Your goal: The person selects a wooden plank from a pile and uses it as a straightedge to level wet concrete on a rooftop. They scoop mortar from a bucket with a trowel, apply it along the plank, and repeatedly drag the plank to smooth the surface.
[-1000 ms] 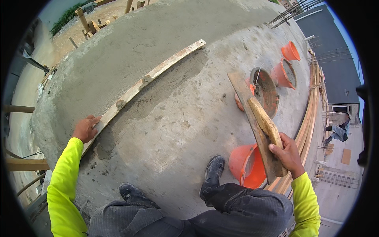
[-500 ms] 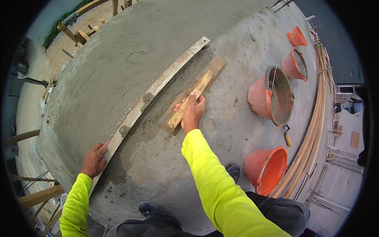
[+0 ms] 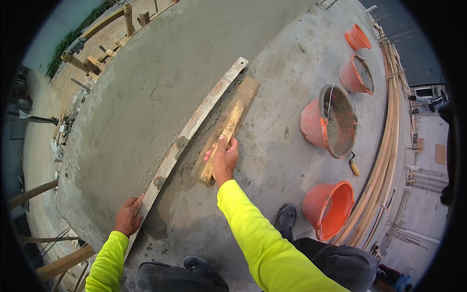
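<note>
My left hand (image 3: 129, 216) grips the lower end of a long, flat, pale straightedge (image 3: 202, 114), with its fingers closed around the edge. Mortar lumps cling to the bar, which lies slantwise on wet grey mortar (image 3: 126, 117). In my right hand (image 3: 225, 159) is the wooden handle of a long hand float (image 3: 247, 92); the fingers wrap around it. The float rests right of the straightedge and roughly along it, with a strip of rough mortar between them. The float's underside is hidden.
Right of me stand an orange bucket (image 3: 311, 207), a mortar-smeared bucket (image 3: 314, 124) and two more beyond. A trowel (image 3: 354, 166) lies between the nearer ones. Long timber strips (image 3: 389, 131) run along the right edge. Wooden poles (image 3: 65, 263) stick up at the left.
The view has shifted a little, so the surroundings sit differently in it. The float has come slightly closer to the straightedge. Both hands keep their grips.
</note>
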### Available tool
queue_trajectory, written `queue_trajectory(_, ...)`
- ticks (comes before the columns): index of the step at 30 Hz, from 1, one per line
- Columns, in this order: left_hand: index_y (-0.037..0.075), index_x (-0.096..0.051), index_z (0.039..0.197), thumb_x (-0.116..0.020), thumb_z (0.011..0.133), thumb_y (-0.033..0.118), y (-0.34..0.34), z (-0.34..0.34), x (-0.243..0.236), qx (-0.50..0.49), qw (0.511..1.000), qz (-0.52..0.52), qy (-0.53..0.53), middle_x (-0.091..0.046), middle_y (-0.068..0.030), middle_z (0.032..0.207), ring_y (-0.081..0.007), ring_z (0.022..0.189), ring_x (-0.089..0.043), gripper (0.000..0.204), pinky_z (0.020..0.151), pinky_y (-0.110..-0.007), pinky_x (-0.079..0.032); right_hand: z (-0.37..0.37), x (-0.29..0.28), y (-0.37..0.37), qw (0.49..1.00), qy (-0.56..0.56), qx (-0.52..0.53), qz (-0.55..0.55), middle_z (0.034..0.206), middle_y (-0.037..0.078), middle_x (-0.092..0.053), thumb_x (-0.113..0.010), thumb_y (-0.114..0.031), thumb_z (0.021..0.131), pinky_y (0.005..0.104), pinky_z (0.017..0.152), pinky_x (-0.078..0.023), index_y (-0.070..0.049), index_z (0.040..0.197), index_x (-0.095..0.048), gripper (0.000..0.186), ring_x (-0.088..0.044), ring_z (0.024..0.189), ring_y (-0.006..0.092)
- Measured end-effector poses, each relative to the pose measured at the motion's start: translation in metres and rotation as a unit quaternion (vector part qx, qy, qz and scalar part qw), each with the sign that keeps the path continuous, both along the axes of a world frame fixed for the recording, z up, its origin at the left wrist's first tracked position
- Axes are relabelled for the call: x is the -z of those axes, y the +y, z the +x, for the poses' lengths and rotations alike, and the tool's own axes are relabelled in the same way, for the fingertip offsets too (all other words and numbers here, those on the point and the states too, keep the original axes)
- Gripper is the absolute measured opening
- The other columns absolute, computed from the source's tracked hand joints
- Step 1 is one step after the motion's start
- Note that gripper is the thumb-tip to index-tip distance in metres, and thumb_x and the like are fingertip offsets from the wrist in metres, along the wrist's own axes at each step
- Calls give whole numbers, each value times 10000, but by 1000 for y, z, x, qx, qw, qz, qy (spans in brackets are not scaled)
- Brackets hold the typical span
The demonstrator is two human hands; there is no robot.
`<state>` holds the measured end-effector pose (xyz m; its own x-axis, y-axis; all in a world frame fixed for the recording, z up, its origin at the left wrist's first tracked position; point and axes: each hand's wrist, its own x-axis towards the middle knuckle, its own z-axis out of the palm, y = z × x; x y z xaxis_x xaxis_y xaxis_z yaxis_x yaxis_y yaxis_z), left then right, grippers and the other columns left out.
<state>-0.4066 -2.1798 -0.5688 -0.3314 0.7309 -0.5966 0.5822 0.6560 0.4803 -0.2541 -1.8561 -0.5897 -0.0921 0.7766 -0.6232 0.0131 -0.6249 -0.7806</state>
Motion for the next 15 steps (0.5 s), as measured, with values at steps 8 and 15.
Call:
queue_trajectory(8,104,-502,1466,-668,759,-31,-5,-1,6,-16,999,28,-18,-584,-181,1321,-392,1181,-597,739,1021,-414,-498,-18,49,106,995,62,18,81,837,111,-553,-484,-291,1072,352,498,-535,14,1136,-463,312,-603,593,192)
queue_trajectory(15,84,-538,1428,-681,771,-49,-3,-4,6,9,999,38,-2,-583,-176,1324,-383,1176,-606,685,1000,-406,-518,-23,30,11,992,104,-6,72,836,97,-563,-505,-314,1064,359,507,-538,-28,1087,-467,289,-603,589,192)
